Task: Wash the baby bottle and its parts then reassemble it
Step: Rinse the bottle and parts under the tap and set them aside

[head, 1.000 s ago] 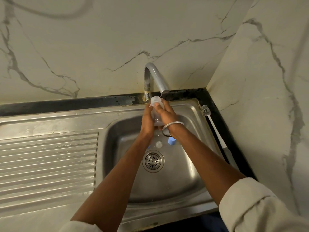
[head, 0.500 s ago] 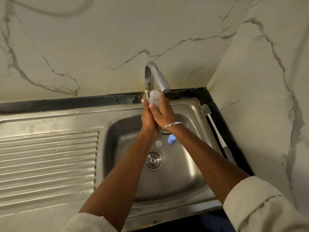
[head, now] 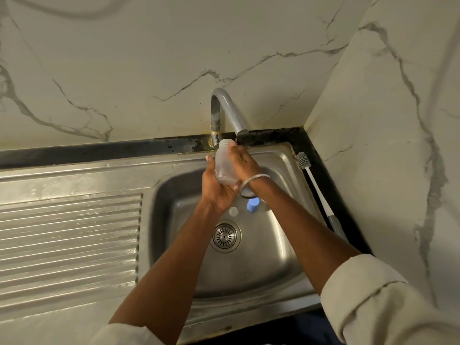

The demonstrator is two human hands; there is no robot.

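The left hand (head: 216, 189) cups the base of the clear baby bottle (head: 224, 166), and the right hand (head: 243, 163) curves its fingers over the bottle's right side up to the neck. The bottle is upright just under the faucet spout (head: 230, 109), above the sink (head: 268, 265), where a blue cap (head: 252, 205) and a clear disc (head: 233, 211) lie near the drain (head: 225, 236).
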